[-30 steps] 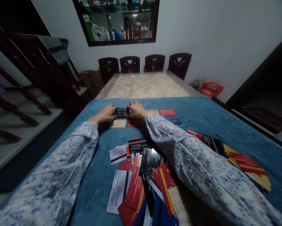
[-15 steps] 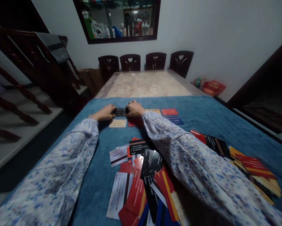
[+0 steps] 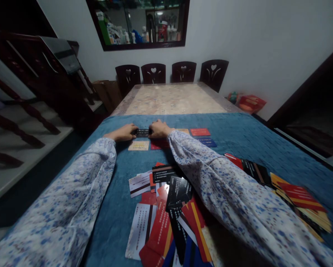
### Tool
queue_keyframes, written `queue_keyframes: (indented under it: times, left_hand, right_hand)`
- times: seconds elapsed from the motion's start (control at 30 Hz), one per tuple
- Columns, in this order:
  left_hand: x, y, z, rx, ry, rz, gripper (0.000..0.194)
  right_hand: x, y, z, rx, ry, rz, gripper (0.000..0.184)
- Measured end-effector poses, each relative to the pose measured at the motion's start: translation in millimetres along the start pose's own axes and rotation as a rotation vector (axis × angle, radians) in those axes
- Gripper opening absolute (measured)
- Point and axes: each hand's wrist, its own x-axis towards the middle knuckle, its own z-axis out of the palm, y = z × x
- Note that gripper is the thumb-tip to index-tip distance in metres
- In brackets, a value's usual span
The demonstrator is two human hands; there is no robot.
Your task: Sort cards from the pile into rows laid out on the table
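A black card [image 3: 142, 132] with pale print lies at the far left of two rows of cards on the blue cloth. Its left end is gripped by the fingers of my left hand [image 3: 125, 132], its right end by my right hand [image 3: 159, 129]. Just nearer to me is a cream card [image 3: 139, 145]. Beside that, a red card [image 3: 158, 144] is partly covered by my right hand and wrist. Right of my right hand are an orange card [image 3: 182, 131], a red card [image 3: 200, 132] and a blue card [image 3: 207, 142].
A loose heap of cards [image 3: 160, 222], red, black, white and blue, spreads before me, partly under my right sleeve. More cards [image 3: 301, 198] lie at the right. The blue cloth [image 3: 113, 207] covers the near table; a patterned tabletop [image 3: 172, 98] and chairs [image 3: 153, 74] stand beyond.
Both hands have stayed at the ends of the black card, with only a slight settling of the fingers. The view has shifted a little, and the card has hardly moved.
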Motion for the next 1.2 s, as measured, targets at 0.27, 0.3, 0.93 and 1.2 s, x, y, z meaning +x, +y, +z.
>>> queue_keyframes:
  times: [0.27, 0.3, 0.93, 1.2]
  left_hand:
    - [1.1, -0.4, -1.6, -0.001, -0.027, -0.011, 0.053]
    - [1.6, -0.3, -2.0, 0.005, -0.037, -0.012, 0.054]
    - [8.4, 18.4, -8.3, 0.099, -0.122, -0.127, 0.042]
    - [3.6, 7.3, 7.4, 0.005, 0.020, -0.124, 0.055]
  right_hand:
    - [1.3, 0.6, 1.2, -0.019, -0.010, -0.025, 0.048]
    - [1.7, 0.7, 1.2, -0.018, -0.007, -0.026, 0.048]
    - [10.7, -1.6, 0.2, -0.022, -0.043, -0.046, 0.047]
    - [5.4, -4.9, -2.5, -0.024, -0.035, -0.030, 0.049]
